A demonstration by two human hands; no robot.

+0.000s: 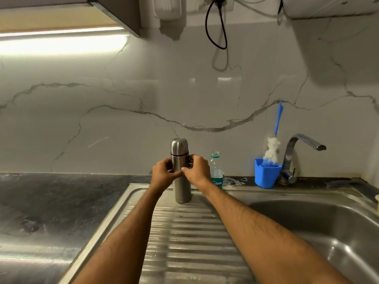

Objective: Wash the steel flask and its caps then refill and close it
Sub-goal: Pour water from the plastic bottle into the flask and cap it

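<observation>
Head view: A steel flask [180,181] is seen standing upright at the far end of the ribbed draining board [190,238], with its outer cap [179,146] fitted on top. The flask body is gripped from both sides, just below the cap. The fingers of the left hand [163,173] are curled round its left side; those of the right hand [198,170] are curled round its right side. The 2 thumbs are nearly met at the front. A clear plastic bottle [216,171], uncapped, is positioned just beside the flask on the right. A blue cup [266,174] holding 1 bottle brush [271,148] is located near the tap [301,148]. The sink basin [328,228] is situated at the right.
</observation>
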